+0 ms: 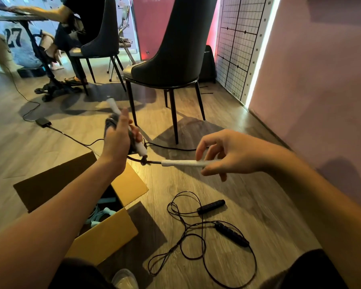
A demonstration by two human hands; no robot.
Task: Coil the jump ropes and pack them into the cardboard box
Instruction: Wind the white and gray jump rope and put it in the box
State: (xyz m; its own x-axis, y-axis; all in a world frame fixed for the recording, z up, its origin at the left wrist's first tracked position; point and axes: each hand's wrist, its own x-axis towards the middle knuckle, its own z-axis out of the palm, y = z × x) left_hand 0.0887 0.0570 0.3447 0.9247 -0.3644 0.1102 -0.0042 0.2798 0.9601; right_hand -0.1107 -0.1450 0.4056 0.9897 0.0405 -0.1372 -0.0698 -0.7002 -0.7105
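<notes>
Broadly, by descending size: wooden floor (258,195), carrying everything listed; dark chair (175,49), far centre, its legs just beyond the hands; cardboard box (104,236), near left on the floor, flaps open, a teal jump rope (104,212) already lying inside; black jump rope (231,234), on the floor right of the box, uncoiled, cord in loose overlapping loops, its two handles apart; white-handled jump rope (179,163), held in the air above the box's far corner, dark cord mostly gathered into a bundle, with a short run and a small tangle between the bundle and the free handle; left hand (117,138), blurred, lower fingers curled round the bundle and one white handle, upper fingers straight; right hand (223,153), fingers pinching the other white handle, held level.

Hazards, as judged: a pull from the right hand may tighten the tangle into a knot; the half-open left grip may let the bundle spring apart before it reaches the box; the black rope's crossed loops may snag when lifted.
</notes>
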